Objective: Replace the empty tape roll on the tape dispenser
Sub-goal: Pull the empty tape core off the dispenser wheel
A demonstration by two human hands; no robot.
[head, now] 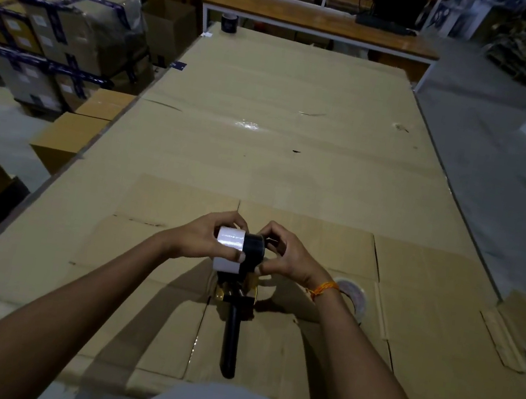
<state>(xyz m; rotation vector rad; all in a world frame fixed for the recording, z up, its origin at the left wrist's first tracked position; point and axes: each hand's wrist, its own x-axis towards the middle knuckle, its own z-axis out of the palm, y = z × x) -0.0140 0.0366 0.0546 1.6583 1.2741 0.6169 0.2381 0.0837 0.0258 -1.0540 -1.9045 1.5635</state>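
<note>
A hand-held tape dispenser [232,328] with a black handle and yellow frame is held over the cardboard-covered table [262,151], handle pointing toward me. My left hand [211,239] grips a white tape roll [228,252] at the dispenser's left side, next to its black hub [253,252]. My right hand [284,253] holds the hub's right side with curled fingers. Another tape roll [354,296], pale and partly hidden by my right wrist, lies flat on the cardboard to the right.
A flattened carton [316,241] lies under my hands. A dark tape roll [229,22] stands at the table's far edge. Stacked wrapped boxes [56,42] and loose cartons [69,139] line the left side. A wooden bench [315,24] stands behind the table.
</note>
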